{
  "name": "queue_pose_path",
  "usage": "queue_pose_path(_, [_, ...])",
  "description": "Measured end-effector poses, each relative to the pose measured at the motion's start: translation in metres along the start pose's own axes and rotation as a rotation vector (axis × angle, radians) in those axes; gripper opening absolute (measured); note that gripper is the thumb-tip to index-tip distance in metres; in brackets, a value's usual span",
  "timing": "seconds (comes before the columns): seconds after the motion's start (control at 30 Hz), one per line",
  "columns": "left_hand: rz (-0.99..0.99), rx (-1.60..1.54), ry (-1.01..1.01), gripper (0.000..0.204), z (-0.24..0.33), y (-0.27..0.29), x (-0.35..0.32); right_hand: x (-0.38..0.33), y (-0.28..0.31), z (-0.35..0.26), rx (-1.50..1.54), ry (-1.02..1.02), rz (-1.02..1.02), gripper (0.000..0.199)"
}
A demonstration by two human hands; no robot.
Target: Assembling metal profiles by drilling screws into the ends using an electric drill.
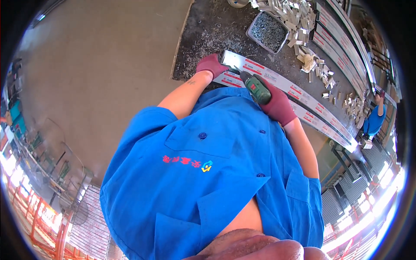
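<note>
My right hand (279,106), in a dark red glove, grips a green power screwdriver (258,91). The tool's dark tip points left toward the near end of a long white metal profile (277,81) with red printed marks. My left hand (211,66), also gloved in dark red, is closed at that end, its fingertips by the tool's tip. Whatever those fingers pinch is too small to make out. A second, similar profile (227,79) lies alongside, closer to my body and partly hidden by the screwdriver and right hand.
On the dark worktable (208,34), scattered with small screws, stands a grey tub (286,40) full of screws. Small silvery metal pieces (299,21) are heaped beyond it. More long profiles (340,56) lie to the right. Another person (375,119) stands at the far right.
</note>
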State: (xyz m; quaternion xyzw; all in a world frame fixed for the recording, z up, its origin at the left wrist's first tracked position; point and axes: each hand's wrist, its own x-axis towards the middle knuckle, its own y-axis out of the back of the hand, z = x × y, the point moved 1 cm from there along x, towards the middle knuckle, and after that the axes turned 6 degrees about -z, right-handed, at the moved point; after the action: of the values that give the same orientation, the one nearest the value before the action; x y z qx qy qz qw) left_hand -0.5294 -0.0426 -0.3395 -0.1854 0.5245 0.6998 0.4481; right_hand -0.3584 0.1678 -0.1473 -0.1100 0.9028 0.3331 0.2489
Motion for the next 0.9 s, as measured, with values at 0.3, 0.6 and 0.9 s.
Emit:
queue_pose_path(0.3, [-0.341,-1.652,-0.062,0.036,-0.045,-0.04,-0.044,-0.019,-0.015,-0.008,0.111,0.041,-0.062,0.07])
queue_pose_path(0.6, [-0.352,-1.958,-0.13,0.031,-0.039,-0.053,-0.053,-0.02,-0.012,-0.02,0.03,0.088,-0.087,0.07])
queue_pose_path(0.9, [-0.382,-2.118,-0.036,0.026,-0.031,-0.049,-0.06,-0.015,-0.018,-0.011,-0.022,0.137,-0.067,0.068])
